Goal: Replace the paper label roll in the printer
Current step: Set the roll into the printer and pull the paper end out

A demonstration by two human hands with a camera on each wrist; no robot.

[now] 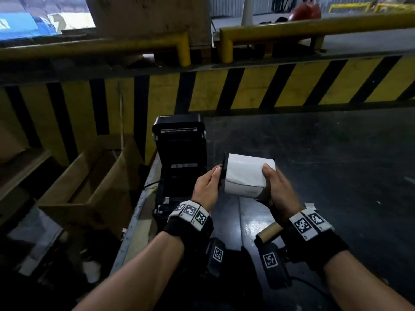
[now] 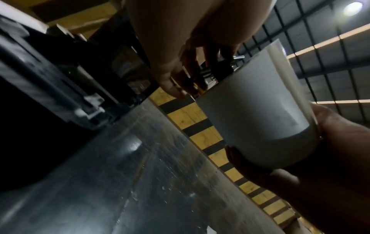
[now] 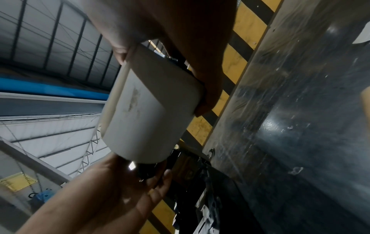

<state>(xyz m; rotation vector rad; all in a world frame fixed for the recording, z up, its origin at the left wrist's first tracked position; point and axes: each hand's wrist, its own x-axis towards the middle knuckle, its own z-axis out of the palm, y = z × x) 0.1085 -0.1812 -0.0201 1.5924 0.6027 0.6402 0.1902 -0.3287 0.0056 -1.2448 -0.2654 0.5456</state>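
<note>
A full white label roll (image 1: 247, 176) (image 2: 258, 117) (image 3: 148, 109) hangs above the dark table, just right of the black printer (image 1: 179, 153), whose lid stands open. My right hand (image 1: 276, 187) grips the roll's right end, thumb on top. My left hand (image 1: 208, 185) pinches the black holder piece (image 1: 223, 167) at the roll's left end; in the right wrist view the left hand (image 3: 120, 182) cups that black end piece (image 3: 148, 171). An empty brown cardboard core (image 1: 269, 233) lies on the table under my right wrist.
A dark scuffed table (image 1: 325, 164) stretches right. Behind it runs a yellow-and-black striped barrier (image 1: 247, 86) with yellow rails (image 1: 292, 28). Open cardboard boxes (image 1: 89, 182) stand left of the table. A paper scrap (image 1: 311, 206) lies near my right wrist.
</note>
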